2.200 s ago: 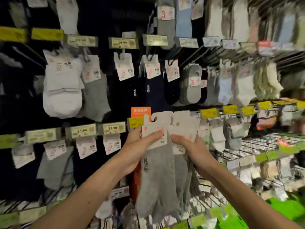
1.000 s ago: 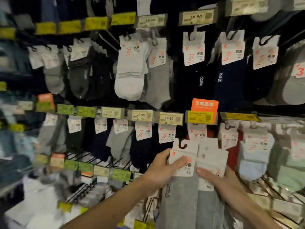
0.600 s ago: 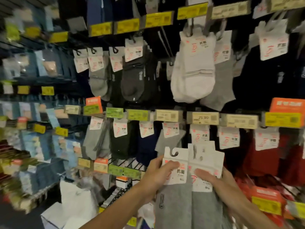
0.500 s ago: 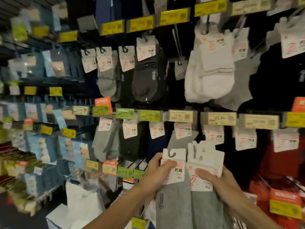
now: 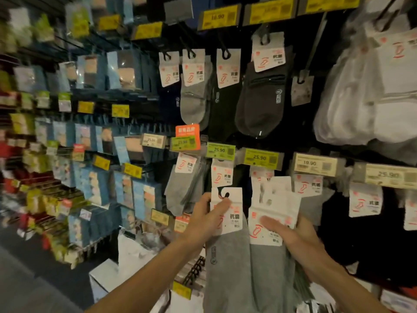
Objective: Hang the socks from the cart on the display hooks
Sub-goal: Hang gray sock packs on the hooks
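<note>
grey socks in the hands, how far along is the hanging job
Done: the display hooks already carry carded pairs, such as the grey pair on the upper row. In hand: the left hand pinches one grey sock pack by its card, and the right hand holds a stack of grey packs. Left: none of these is on a hook yet. The cart is out of view.

Yellow rectangular price labels (image 5: 260, 157) front the rails. An orange promotional tag (image 5: 187, 130) sits above one green label (image 5: 182, 143). Blue boxed hosiery packs (image 5: 123, 71) fill the left shelves (image 5: 112, 96).
</note>
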